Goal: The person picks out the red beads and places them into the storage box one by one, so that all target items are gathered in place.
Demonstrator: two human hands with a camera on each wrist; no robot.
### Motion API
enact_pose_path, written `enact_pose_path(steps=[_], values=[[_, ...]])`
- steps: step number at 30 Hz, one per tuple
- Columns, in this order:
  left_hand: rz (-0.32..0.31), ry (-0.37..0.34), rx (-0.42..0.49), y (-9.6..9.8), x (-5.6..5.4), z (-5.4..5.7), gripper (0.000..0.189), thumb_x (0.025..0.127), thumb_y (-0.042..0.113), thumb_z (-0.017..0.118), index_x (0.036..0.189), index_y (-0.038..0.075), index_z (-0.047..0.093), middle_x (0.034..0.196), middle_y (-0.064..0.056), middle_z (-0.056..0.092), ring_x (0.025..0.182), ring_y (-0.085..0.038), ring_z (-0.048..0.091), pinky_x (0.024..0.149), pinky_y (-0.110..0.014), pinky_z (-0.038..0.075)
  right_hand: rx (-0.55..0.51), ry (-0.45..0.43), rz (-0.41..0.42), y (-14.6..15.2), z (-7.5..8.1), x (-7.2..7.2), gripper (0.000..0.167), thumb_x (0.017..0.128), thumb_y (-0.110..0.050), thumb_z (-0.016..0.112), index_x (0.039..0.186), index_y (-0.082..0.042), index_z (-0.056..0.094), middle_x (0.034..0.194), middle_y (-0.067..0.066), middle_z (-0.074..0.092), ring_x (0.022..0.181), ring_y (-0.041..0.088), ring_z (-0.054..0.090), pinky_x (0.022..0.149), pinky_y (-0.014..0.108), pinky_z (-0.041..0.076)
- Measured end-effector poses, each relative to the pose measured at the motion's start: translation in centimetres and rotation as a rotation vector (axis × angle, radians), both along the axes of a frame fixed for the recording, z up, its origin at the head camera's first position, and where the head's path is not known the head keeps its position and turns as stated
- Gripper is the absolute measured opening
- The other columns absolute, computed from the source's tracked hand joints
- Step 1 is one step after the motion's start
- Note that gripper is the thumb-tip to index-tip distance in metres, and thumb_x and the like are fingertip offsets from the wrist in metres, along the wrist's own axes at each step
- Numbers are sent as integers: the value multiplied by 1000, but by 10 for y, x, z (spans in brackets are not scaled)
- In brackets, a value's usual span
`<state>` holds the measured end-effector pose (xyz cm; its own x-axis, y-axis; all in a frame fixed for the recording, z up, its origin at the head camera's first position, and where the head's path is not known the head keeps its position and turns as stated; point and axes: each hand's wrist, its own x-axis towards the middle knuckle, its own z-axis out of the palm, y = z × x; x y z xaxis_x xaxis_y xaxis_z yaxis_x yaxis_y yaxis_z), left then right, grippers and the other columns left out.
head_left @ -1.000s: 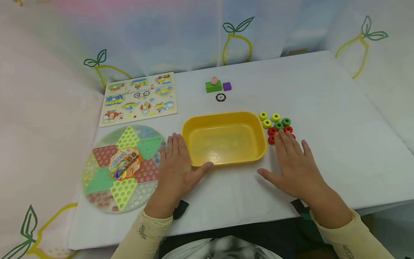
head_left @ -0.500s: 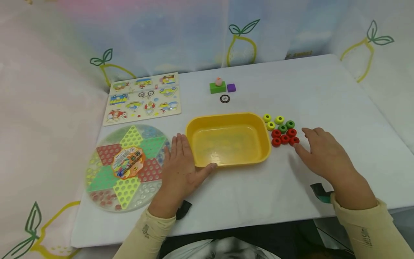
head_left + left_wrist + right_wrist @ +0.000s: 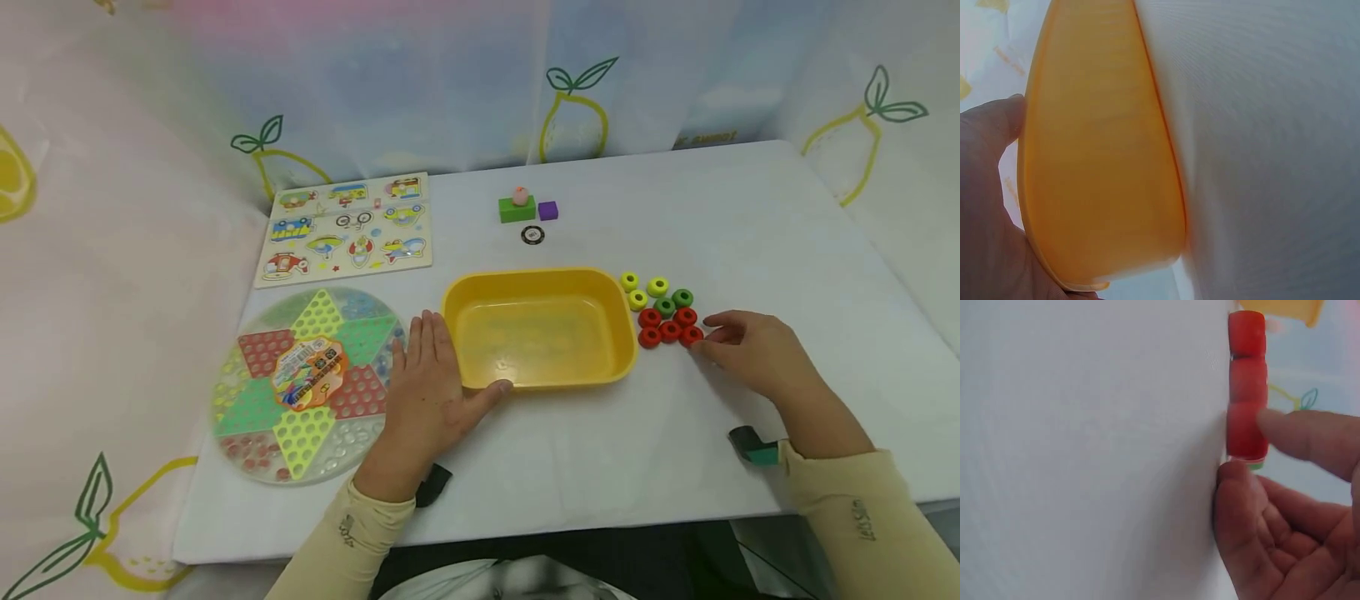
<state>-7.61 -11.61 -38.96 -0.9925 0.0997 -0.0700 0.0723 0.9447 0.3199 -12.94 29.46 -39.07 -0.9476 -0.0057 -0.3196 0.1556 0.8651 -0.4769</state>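
Observation:
A yellow plastic basin (image 3: pixel 540 379) stands in the middle of the white table. My left hand (image 3: pixel 431 400) lies against its left end with fingers straight, and the thumb touches the front rim. In the left wrist view that thumb (image 3: pixel 1007 119) meets the basin's edge. To the right of the basin lies a cluster of ring beads: yellow beads (image 3: pixel 657 287), green beads (image 3: pixel 682 297) and red beads (image 3: pixel 648 337). My right hand (image 3: pixel 757 354) is at the end red bead (image 3: pixel 1247 434), its thumb overlapping the bead and its bent index fingertip right beside it.
A round Chinese checkers board (image 3: pixel 270 421) lies left of the basin, partly behind my left hand. A vehicle peg puzzle (image 3: pixel 345 237) lies at the back left. Behind the basin are a green block (image 3: pixel 517 212), a purple block (image 3: pixel 548 211) and a black-and-white disc (image 3: pixel 532 235).
My right hand has swung from over the beads to their right side, then come in toward the end red bead with bent fingers. My left hand has stayed at the basin.

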Motion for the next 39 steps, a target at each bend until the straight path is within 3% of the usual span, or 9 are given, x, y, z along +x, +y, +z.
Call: enact_pose_path(steps=[3, 7, 11, 20, 29, 34, 39], values=[[1, -1, 7, 1, 0, 0, 129, 87, 87, 49, 166, -5, 4, 175, -24, 8, 164, -37, 6, 132, -59, 2, -104, -50, -42, 10, -5, -5, 52, 99, -33, 69, 140, -2, 61, 107, 8, 73, 97, 23, 61, 70, 26, 51], [0, -4, 15, 1, 1, 1, 129, 87, 87, 49, 166, -5, 4, 175, -24, 8, 164, -37, 6, 132, -59, 2, -300, -170, -82, 20, -11, -9, 57, 102, -30, 67, 149, 0, 53, 92, -9, 76, 83, 11, 67, 73, 21, 55], [0, -8, 22, 0, 1, 0, 129, 87, 87, 48, 165, -5, 4, 175, -24, 7, 164, -38, 5, 132, -59, 1, -437, -231, -103, 23, -18, -13, 63, 104, -28, 65, 154, 3, 43, 79, -9, 74, 71, 11, 69, 72, 24, 59], [5, -13, 21, -2, 3, 1, 130, 87, 88, 48, 166, -5, 2, 175, -24, 6, 164, -37, 4, 132, -59, 1, -454, -223, -102, 18, -22, -15, 69, 99, -31, 74, 153, 3, 47, 74, -10, 70, 63, 10, 64, 65, 26, 58], [-1, -2, 35, -1, 1, -2, 129, 87, 87, 49, 166, -4, 2, 175, -23, 6, 164, -37, 5, 132, -59, 1, -448, -191, -125, 18, -13, -9, 64, 101, -31, 71, 149, 5, 49, 82, -10, 76, 73, 11, 71, 71, 27, 62], [1, 12, 38, 0, 1, -3, 129, 87, 86, 50, 166, -4, 4, 175, -23, 7, 164, -37, 6, 132, -59, 2, -440, -147, -79, 13, 6, -10, 59, 103, -31, 68, 147, 4, 52, 89, -16, 78, 79, 8, 72, 74, 24, 62], [4, 12, 30, 0, 1, -2, 128, 88, 86, 50, 166, -4, 4, 175, -23, 8, 164, -37, 6, 132, -59, 2, -459, -97, -19, -10, 31, -18, 55, 102, -29, 69, 146, 1, 55, 89, -11, 78, 80, 13, 75, 77, 24, 62]])
